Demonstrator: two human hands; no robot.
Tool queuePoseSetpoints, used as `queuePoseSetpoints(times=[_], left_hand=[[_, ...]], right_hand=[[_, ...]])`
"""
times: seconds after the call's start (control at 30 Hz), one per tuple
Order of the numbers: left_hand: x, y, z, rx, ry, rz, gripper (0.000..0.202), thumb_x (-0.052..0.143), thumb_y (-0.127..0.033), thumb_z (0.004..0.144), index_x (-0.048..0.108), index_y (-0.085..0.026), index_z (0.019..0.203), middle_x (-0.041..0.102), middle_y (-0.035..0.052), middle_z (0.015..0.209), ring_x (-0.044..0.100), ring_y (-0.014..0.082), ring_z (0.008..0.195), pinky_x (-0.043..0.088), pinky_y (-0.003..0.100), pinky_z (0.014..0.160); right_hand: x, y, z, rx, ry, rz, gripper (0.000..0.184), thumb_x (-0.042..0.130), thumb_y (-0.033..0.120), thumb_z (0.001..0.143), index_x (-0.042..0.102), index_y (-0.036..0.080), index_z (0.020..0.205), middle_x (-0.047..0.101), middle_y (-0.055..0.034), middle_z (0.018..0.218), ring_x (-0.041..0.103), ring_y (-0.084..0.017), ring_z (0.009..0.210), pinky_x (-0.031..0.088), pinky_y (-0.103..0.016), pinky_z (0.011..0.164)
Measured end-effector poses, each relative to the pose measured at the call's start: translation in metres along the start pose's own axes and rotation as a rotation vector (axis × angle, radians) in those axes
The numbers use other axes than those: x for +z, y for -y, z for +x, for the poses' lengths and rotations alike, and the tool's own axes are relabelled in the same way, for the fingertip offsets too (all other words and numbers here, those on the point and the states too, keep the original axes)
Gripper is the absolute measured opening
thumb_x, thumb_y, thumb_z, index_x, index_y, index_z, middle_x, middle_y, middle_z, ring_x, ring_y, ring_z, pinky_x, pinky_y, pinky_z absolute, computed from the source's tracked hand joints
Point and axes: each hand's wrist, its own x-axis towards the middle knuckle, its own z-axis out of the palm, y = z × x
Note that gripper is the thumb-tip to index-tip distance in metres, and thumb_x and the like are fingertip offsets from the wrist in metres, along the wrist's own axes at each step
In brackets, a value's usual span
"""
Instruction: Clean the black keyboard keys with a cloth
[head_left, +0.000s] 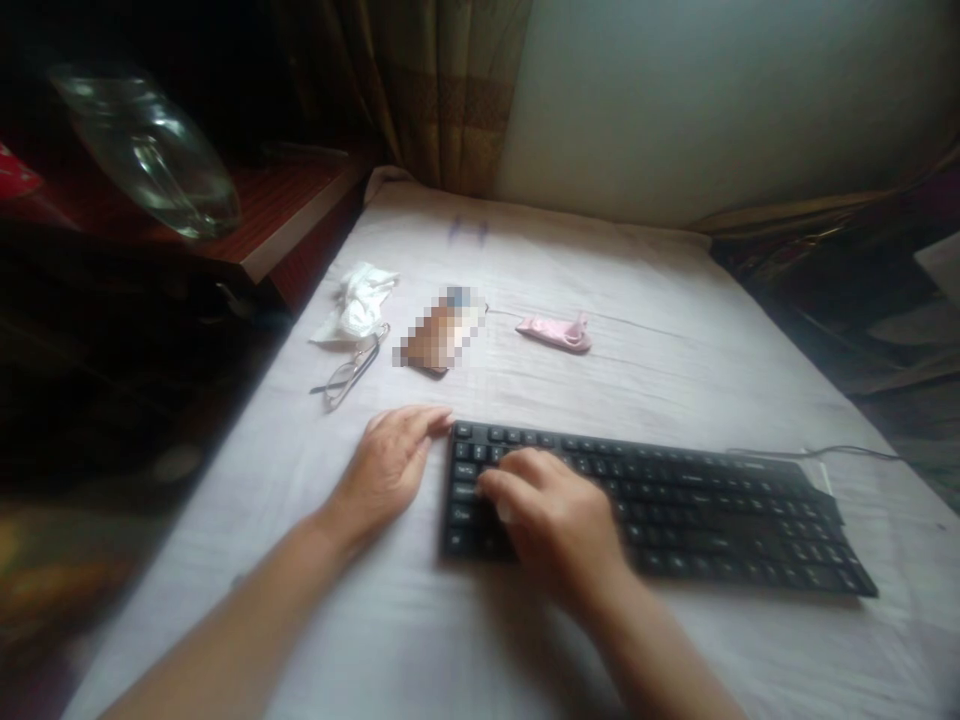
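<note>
Step, my read: close work on the left end of the keyboard [675,520], one hand minding the edge, the other busy at the keys. Can't tell pressing from wiping or picking.

Keyboard lies flat on the pale cloth [360,640], keys up, in front of the person and over to the right, slightly skewed. Its cable [847,452] runs off from the far right end. Can't tell if there's a bench or a bed under the cloth.

Left hand [384,472]: fingers stretched out and close together, grip not clasped round anything, fingertips at the far left corner of the keyboard. Contact likely, not certain.

Right hand [561,515]: over the left block of keys, fingers bent, grip narrow, index finger and thumb near the leftmost columns. Can't tell if something small is pinched in it; palm side hidden.

Next move, judging from this pose: calls for fine fingertip placement and light force on the right, with the left steadying the corner so the board doesn't slide on the cloth. Right hand blocks the view of several keys, so a small lift would help to check them.

Clear of the work, beyond the hands: glasses [351,372], crumpled white wrapper [362,300] just past them, a blurred flat item [442,335], and a pink item [555,334]. None touched by either hand.
</note>
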Motion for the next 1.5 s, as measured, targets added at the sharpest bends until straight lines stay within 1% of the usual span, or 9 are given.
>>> queuePoseSetpoints(times=[0.2, 0.37, 0.53, 0.63, 0.9, 1.03, 1.2, 1.27, 1.5], left_hand=[[0.000, 0.001, 0.000, 0.002, 0.008, 0.006, 0.034, 0.041, -0.017, 0.095, 0.058, -0.022, 0.125, 0.070, 0.0052, 0.123, 0.063, 0.0191, 0.115, 0.048, 0.040, 0.102], [0.000, 0.001, 0.000, -0.006, 0.011, 0.011, 0.034, 0.042, -0.019, 0.096, 0.059, -0.023, 0.124, 0.070, 0.0045, 0.122, 0.063, 0.0197, 0.115, 0.048, 0.040, 0.102], [0.001, 0.001, -0.001, 0.021, -0.005, 0.014, 0.033, 0.041, -0.018, 0.096, 0.059, -0.020, 0.124, 0.070, 0.0062, 0.121, 0.063, 0.0195, 0.115, 0.048, 0.039, 0.102], [0.000, 0.000, 0.000, 0.010, 0.007, 0.012, 0.033, 0.041, -0.018, 0.096, 0.059, -0.021, 0.124, 0.070, 0.0055, 0.122, 0.063, 0.0196, 0.115, 0.048, 0.040, 0.102], [-0.002, -0.001, 0.000, 0.000, 0.017, 0.004, 0.031, 0.045, -0.025, 0.096, 0.059, -0.022, 0.125, 0.070, 0.0061, 0.122, 0.063, 0.0211, 0.114, 0.049, 0.042, 0.101], [-0.002, -0.001, 0.000, -0.017, 0.027, 0.012, 0.032, 0.047, -0.030, 0.096, 0.059, -0.023, 0.125, 0.069, 0.0064, 0.124, 0.063, 0.0222, 0.115, 0.049, 0.043, 0.101], [-0.003, -0.001, 0.000, -0.028, 0.034, 0.010, 0.032, 0.049, -0.030, 0.095, 0.060, -0.025, 0.126, 0.069, 0.0053, 0.124, 0.063, 0.0224, 0.115, 0.049, 0.044, 0.102], [-0.004, -0.001, 0.000, -0.029, 0.037, 0.008, 0.033, 0.050, -0.030, 0.095, 0.060, -0.025, 0.125, 0.069, 0.0054, 0.124, 0.063, 0.0227, 0.115, 0.049, 0.045, 0.102], [-0.002, 0.000, -0.001, -0.020, 0.023, 0.010, 0.033, 0.054, -0.032, 0.094, 0.059, -0.023, 0.125, 0.069, 0.0069, 0.124, 0.063, 0.0236, 0.115, 0.049, 0.046, 0.102]], right_hand=[[-0.008, -0.009, -0.007, 0.019, -0.008, -0.046, 0.024, 0.050, 0.009, 0.091, 0.071, 0.021, 0.088, 0.070, -0.0039, 0.088, 0.059, -0.015, 0.072, 0.041, -0.024, 0.064], [-0.005, -0.001, 0.000, -0.006, -0.023, -0.048, 0.023, 0.051, 0.009, 0.091, 0.070, 0.021, 0.086, 0.070, -0.0038, 0.086, 0.058, -0.015, 0.072, 0.041, -0.024, 0.064], [-0.002, 0.000, 0.003, -0.014, 0.012, -0.067, 0.021, 0.053, 0.007, 0.088, 0.069, 0.021, 0.084, 0.069, -0.0033, 0.084, 0.057, -0.015, 0.071, 0.039, -0.023, 0.061], [-0.005, -0.006, -0.004, 0.002, 0.016, -0.077, 0.022, 0.051, 0.009, 0.089, 0.069, 0.021, 0.086, 0.070, -0.0038, 0.087, 0.058, -0.015, 0.072, 0.039, -0.023, 0.062], [-0.021, -0.036, -0.030, 0.112, -0.091, -0.106, 0.025, 0.047, 0.017, 0.094, 0.071, 0.021, 0.088, 0.071, -0.0047, 0.089, 0.062, -0.014, 0.074, 0.041, -0.023, 0.062], [-0.025, -0.037, -0.032, 0.132, -0.128, -0.104, 0.023, 0.049, 0.018, 0.094, 0.071, 0.021, 0.089, 0.071, -0.0044, 0.089, 0.063, -0.013, 0.074, 0.042, -0.022, 0.062], [-0.015, -0.022, -0.022, 0.090, -0.077, -0.085, 0.026, 0.048, 0.013, 0.092, 0.073, 0.021, 0.096, 0.071, -0.0049, 0.086, 0.061, -0.013, 0.070, 0.042, -0.021, 0.061], [-0.012, -0.021, -0.021, 0.087, -0.041, -0.086, 0.028, 0.048, 0.013, 0.091, 0.073, 0.023, 0.094, 0.071, -0.0042, 0.085, 0.060, -0.013, 0.067, 0.042, -0.021, 0.060], [-0.021, -0.042, -0.040, 0.153, -0.038, -0.148, 0.028, 0.045, 0.013, 0.091, 0.071, 0.022, 0.092, 0.071, -0.0049, 0.090, 0.063, -0.014, 0.072, 0.042, -0.022, 0.060]])
